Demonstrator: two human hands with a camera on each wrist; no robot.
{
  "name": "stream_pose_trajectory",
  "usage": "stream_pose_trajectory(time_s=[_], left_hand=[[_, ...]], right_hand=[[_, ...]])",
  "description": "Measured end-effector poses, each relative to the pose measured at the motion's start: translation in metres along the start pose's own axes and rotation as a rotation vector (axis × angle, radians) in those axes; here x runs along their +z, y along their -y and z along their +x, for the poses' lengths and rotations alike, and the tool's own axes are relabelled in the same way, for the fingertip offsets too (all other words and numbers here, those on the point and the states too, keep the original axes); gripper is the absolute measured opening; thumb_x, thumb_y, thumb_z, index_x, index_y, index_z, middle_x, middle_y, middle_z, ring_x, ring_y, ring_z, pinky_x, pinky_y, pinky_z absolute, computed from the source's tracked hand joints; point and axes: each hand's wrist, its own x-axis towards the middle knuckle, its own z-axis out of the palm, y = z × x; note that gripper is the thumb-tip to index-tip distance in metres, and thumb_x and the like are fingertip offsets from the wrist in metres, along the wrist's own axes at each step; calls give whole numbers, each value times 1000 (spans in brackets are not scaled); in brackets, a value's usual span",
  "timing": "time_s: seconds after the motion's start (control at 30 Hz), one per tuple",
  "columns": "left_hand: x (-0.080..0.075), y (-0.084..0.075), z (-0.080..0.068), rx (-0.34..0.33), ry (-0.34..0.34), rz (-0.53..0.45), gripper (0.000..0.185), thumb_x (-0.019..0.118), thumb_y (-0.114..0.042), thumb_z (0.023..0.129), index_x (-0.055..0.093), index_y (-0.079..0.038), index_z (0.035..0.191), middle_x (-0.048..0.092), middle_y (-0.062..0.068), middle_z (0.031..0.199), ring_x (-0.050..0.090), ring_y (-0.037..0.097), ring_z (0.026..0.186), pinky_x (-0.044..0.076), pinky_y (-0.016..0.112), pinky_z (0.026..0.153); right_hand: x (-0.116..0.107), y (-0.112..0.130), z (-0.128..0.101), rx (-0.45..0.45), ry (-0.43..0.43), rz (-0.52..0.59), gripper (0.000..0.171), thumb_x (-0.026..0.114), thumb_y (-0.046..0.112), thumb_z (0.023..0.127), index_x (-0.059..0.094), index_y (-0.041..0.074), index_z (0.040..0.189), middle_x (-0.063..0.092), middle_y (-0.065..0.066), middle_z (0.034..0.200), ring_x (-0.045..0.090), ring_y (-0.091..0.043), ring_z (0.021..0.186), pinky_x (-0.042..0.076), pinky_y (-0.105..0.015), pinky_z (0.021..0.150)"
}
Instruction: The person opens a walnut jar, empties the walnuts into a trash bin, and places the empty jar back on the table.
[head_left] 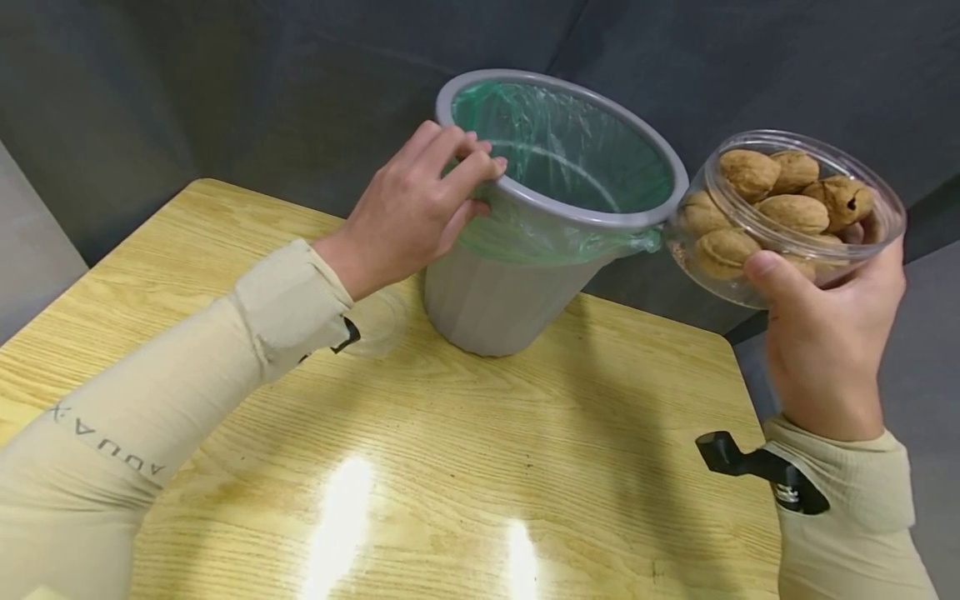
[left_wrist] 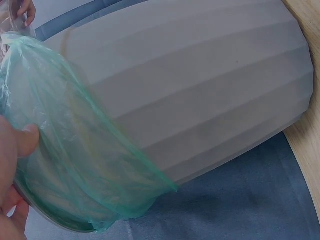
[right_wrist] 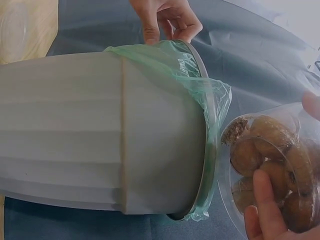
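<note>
A grey trash bin [head_left: 487, 308] lined with a thin green plastic bag [head_left: 540, 243] stands upright on the table. At the near left of its mouth, my left hand [head_left: 420, 196] grips the rim, thumb outside over the bag and fingers over the edge. My right hand [head_left: 832, 333] holds a clear plastic jar [head_left: 888, 225] just right of the bin's rim, tilted with its open mouth upward. Several walnuts [head_left: 795, 214] fill much of the jar, and one has a dark crack. Small brown crumbs [right_wrist: 234, 131] show against the jar wall in the right wrist view.
A clear round lid [head_left: 377, 323] lies on the wood-grain table [head_left: 450, 450] left of the bin's base, partly behind my left wrist. Dark cloth [head_left: 300, 92] hangs behind the table, close to its far edge.
</note>
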Motion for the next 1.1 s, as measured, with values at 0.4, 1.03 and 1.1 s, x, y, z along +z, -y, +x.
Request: stream_pose_trajectory(time_s=[0.4,1.03,1.1], left_hand=[[2,0,2,6,-4,5,30,71,-18,97,66,-3,122,65,20,125,57,37,104,52,40,96],[3,-2,3,-1,2,-10,29,69,-17,98,65,-2,123,64,21,126,57,37,109,51,41,100],[3,-3,3,-4,5,-8,29,69,-17,98,65,-2,124,64,21,126,57,37,110,51,41,101]], right_hand=[[-9,0,1,6,37,-48,73,66,-26,70,49,-7,139,55,-29,139,58,-36,125,56,-33,99],[-13,10,9,99,75,-143,78,66,-29,71,47,-2,142,55,-23,140,57,-32,128,56,-29,98],[-14,11,10,108,72,-141,78,66,-30,71,47,-2,142,56,-23,140,58,-32,127,56,-29,98]])
